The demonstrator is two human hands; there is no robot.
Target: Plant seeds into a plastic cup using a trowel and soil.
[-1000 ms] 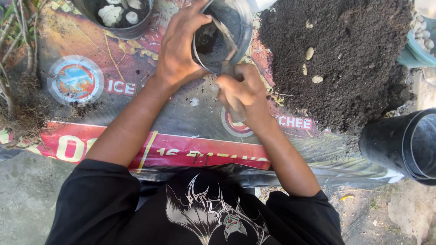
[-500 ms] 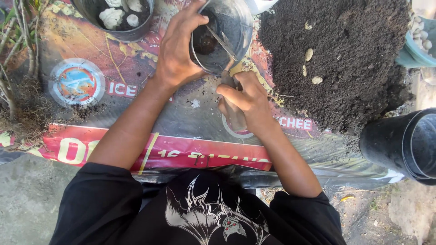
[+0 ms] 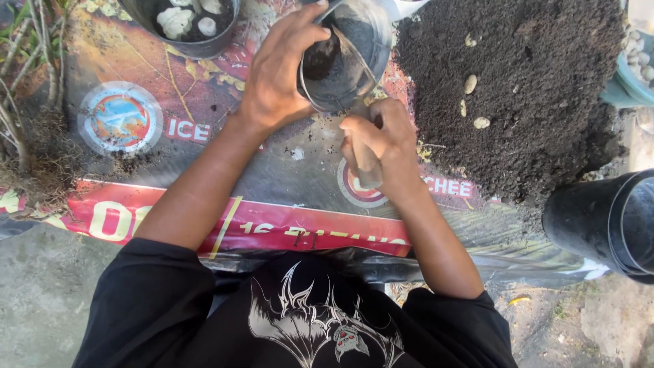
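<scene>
Filling step: the left hand (image 3: pixel 276 82) clamps the pot (image 3: pixel 344 54) by its rim, tilted beside the soil heap (image 3: pixel 518 88). The right hand (image 3: pixel 378 146) is closed on a trowel (image 3: pixel 366 160), blade inside. Next calls for scooping more soil.

Pot with white lumps (image 3: pixel 187 24): the top edge is cutting off its far half.
Small pot (image 3: pixel 347 58): the left hand (image 3: pixel 276 82) is covering its near-left rim, and soil is hiding its bottom.
Tool handle (image 3: pixel 364 160): the right hand (image 3: pixel 381 146) is wrapping it (its kind is staying unclear).
Black pot (image 3: pixel 610 221): the right edge is cropping it.
Pale bits (image 3: pixel 471 85) on the soil heap (image 3: pixel 518 95): too small to identify.
Teal container (image 3: pixel 630 75): mostly running out of frame.
</scene>
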